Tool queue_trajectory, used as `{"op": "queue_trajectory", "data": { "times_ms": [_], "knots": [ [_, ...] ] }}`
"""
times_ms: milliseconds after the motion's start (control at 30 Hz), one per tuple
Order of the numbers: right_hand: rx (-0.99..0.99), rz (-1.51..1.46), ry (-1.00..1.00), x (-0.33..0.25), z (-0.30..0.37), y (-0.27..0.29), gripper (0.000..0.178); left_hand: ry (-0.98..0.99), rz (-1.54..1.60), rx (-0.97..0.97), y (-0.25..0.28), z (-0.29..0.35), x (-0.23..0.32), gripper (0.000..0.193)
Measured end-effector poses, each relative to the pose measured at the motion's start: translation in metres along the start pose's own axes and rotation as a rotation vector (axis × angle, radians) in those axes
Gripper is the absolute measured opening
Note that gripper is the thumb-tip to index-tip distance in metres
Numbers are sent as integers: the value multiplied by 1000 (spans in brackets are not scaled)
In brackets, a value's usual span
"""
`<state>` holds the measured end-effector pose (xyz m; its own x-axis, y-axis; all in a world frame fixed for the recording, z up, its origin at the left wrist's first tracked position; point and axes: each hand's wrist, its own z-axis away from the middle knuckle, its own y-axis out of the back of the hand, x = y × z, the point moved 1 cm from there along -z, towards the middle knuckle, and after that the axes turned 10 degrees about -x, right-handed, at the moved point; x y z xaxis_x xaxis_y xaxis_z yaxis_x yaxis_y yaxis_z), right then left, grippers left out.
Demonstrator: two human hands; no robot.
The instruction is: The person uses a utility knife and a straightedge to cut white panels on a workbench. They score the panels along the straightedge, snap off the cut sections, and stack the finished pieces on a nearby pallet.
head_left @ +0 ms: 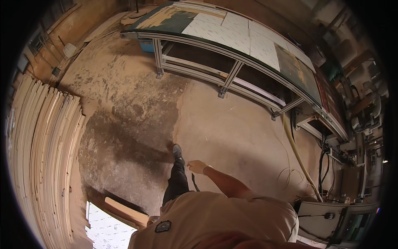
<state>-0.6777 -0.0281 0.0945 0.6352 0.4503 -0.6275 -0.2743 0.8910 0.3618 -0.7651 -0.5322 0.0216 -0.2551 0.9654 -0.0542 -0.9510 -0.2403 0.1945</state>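
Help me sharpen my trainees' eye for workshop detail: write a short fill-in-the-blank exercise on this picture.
1. The hand held out in front of the shirt is the person's ____ one.
2. The stacked wooden boards stand toward the ____ edge of the picture.
3. The patterned sheets lying on the metal-framed table are coloured ____.
4. The container below the table's left end is coloured ____.

Missing words: right; left; white; blue.

Right forearm [230, 181] angled forward and inward, right hand [197, 167] ahead of torso [215, 218], fingers [191, 163] loosely curled, one leg [177, 178] forward
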Motion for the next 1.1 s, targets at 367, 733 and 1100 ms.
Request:
{"op": "queue_trajectory", "data": {
  "times_ms": [367, 733, 1100],
  "knots": [
    [277, -769, -585, 195, 71, 334, 31, -676, -1441, 339, 211, 3, 636, 27],
    [1162, 7, -566, 448, 141, 770, 43, -1611, -692, 264, -21, 224, 1309, 43],
    [1228, -392, -1123, 576, 102, 1025, 59, -1714, -830, 890, -206, 243, 1548, 50]
  ]
}}
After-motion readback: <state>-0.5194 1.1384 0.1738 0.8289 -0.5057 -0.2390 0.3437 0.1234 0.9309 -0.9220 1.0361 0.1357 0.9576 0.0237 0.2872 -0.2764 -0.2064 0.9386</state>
